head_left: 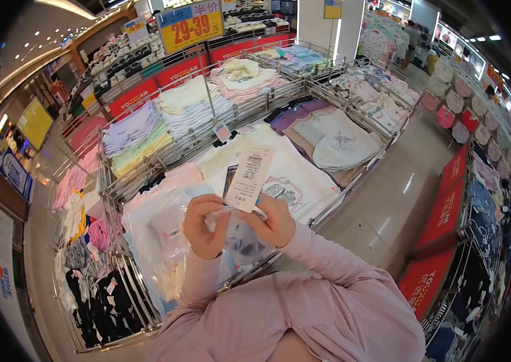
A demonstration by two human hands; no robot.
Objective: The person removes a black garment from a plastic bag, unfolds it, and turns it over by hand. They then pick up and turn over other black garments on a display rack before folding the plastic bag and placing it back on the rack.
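The right hand (274, 223) pinches the lower edge of a long paper tag (249, 178) at the middle of the frame. The left hand (204, 226) is closed on the clear-bagged garment (240, 244) just beneath it. The tag looks light and thin and would likely crease if squeezed, so its bottom edge seems the safest hold. The bag looks soft and slippery and probably needs a full grasp. Beyond the hands, wire bins (146, 163) hold folded shirts (294, 178). A yellow price sign (190, 24) stands at the upper left, and a glossy tiled floor (388, 205) runs along the right.
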